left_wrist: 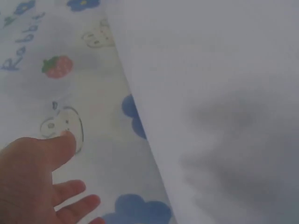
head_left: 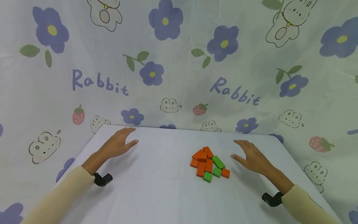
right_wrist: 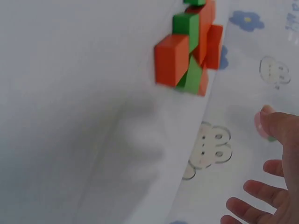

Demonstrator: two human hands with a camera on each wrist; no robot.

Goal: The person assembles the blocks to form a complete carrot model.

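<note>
Bunched together, with nothing in hand

From my end, I see the work either at its start or at a rest; I cannot tell which. A single bunch of blocks lies right of centre on the white worktop [head_left: 156, 193], close to the right hand [head_left: 253, 158] and well apart from the left hand [head_left: 118, 144].

Neither hand holds anything. The left is spread wide above the worktop's far left part, thumb away from the fingers, with its shadow beneath and no block near it. The right is just as wide, its thumb and fingertips pointing towards the bunch without touching it.

As for progress, what I can call done is only the gathering: the pieces sit side by side, several apparently touching. Orange is in the majority, with a triangular orange block [head_left: 199, 155] at the upper left and a small orange block [head_left: 225, 173] at the right edge. The long green block [head_left: 218, 162] slants above the middle green block [head_left: 217, 172], and the front green block [head_left: 207, 177] lies nearest me. The colours are not separated, and I make out no tower or straight row, so I judge any sorting or building as not done. Whether some pieces overlap, I cannot tell.
</note>
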